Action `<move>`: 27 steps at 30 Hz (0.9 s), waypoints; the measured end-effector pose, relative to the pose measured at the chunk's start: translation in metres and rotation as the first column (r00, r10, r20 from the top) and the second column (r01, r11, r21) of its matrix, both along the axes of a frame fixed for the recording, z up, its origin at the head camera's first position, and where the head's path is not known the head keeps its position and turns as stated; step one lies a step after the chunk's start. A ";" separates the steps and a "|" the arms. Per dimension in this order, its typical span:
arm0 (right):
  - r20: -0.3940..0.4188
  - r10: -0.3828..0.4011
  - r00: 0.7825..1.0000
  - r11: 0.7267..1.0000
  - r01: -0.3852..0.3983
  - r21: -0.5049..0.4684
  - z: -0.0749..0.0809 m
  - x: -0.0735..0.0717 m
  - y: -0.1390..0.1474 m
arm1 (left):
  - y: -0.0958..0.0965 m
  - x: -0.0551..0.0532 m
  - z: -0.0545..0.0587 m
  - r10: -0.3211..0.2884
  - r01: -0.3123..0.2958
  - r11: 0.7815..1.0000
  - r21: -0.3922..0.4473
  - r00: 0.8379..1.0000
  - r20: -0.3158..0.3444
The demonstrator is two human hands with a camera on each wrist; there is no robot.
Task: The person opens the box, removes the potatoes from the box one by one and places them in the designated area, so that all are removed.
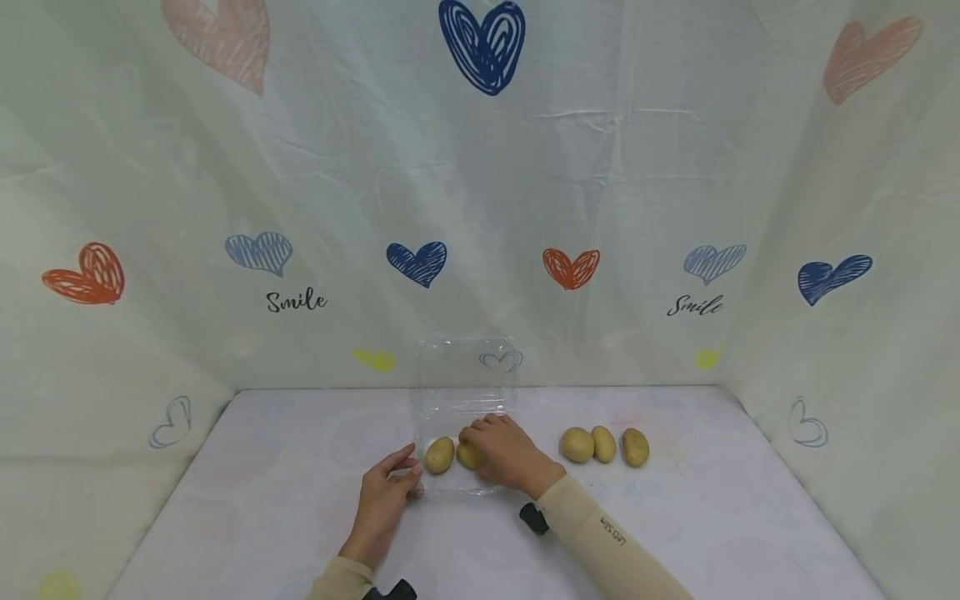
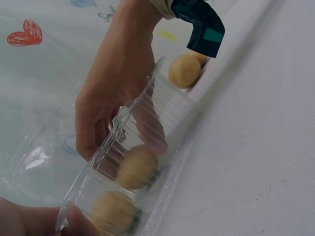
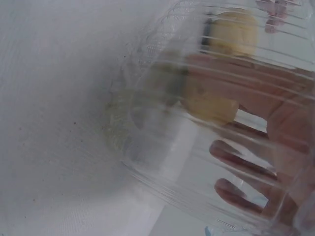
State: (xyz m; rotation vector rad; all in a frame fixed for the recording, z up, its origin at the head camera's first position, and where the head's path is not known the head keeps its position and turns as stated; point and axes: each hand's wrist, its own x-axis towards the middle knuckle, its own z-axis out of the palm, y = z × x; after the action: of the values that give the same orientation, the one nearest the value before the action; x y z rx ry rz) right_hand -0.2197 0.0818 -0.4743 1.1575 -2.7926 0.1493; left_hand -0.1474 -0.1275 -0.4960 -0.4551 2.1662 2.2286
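A clear plastic container (image 1: 453,487) with its lid (image 1: 465,367) raised at the back stands on the table. Inside, at its left, lies one potato (image 1: 438,456). Beside it is a second potato (image 1: 470,455), which my right hand (image 1: 510,450) holds between thumb and fingers, reaching in from the right. In the right wrist view, the container's ribbed wall is in front of this hand and the held potato (image 3: 209,105). My left hand (image 1: 386,500) is at the container's left side. The left wrist view shows its thumb and fingers pinching the rim (image 2: 69,206).
Right of the container, three more potatoes (image 1: 603,444) lie in a row on the white table (image 1: 660,525). Behind the table hangs a pale cloth (image 1: 622,183) printed with hearts. Each wrist wears a dark camera, one of them below the right forearm (image 1: 534,518).
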 end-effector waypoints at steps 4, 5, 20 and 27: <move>0.007 0.001 1.000 1.000 -0.001 0.017 -0.002 -0.001 0.000 | -0.001 0.000 -0.001 0.002 -0.002 1.000 0.002 1.000 0.003; 0.008 0.001 1.000 1.000 -0.002 0.019 -0.003 -0.002 0.000 | -0.001 0.000 -0.001 0.002 -0.002 1.000 0.001 1.000 0.004; -0.046 -0.012 0.999 0.998 0.008 -0.070 0.012 0.001 0.014 | 0.001 -0.002 -0.003 0.003 -0.003 1.000 -0.003 1.000 0.014; -0.069 -0.027 0.997 0.987 0.016 -0.160 0.028 0.009 0.028 | 0.000 -0.001 -0.002 -0.002 0.002 1.000 0.001 1.000 0.005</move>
State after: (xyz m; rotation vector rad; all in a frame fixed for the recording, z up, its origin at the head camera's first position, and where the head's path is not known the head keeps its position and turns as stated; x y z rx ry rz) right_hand -0.2109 0.1100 -0.4461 1.0734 -2.6738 0.3169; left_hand -0.1487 -0.1273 -0.4976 -0.4580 2.1624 2.2248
